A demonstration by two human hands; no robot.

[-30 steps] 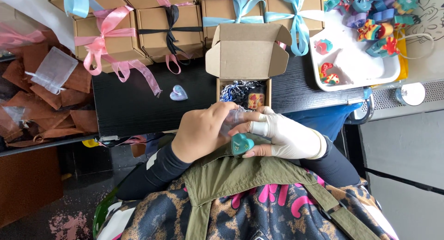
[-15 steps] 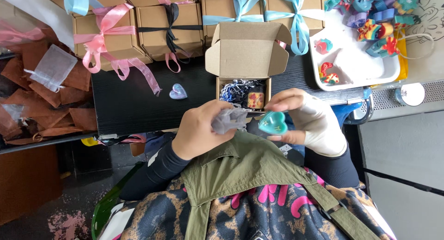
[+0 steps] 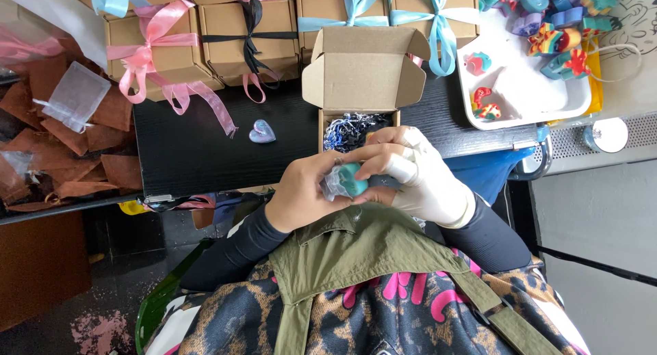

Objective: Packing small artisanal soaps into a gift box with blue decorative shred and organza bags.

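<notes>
1. Right now we hold a small teal heart between both hands, close to our chest and just in front of the near edge of the black worktop.
2. Our left hand is bare; its fingers are curled shut around the teal heart and a bit of clear wrapping that sits against it.
3. Our right hand wears a pale glove, and its fingers pinch the teal heart from above and from the side.
4. Just beyond our hands stands an open cardboard box with its lid flap up; dark blue and white shredded paper fills the inside.
5. A second, lilac heart lies alone on the worktop, to the left of the open box and well apart from our hands.
6. Along the far edge sit closed boxes tied with pink, black and light blue ribbons.
7. To the right, a white tray holds small colourful pieces.
8. To the left lie brown paper scraps and a sheer little pouch.
</notes>
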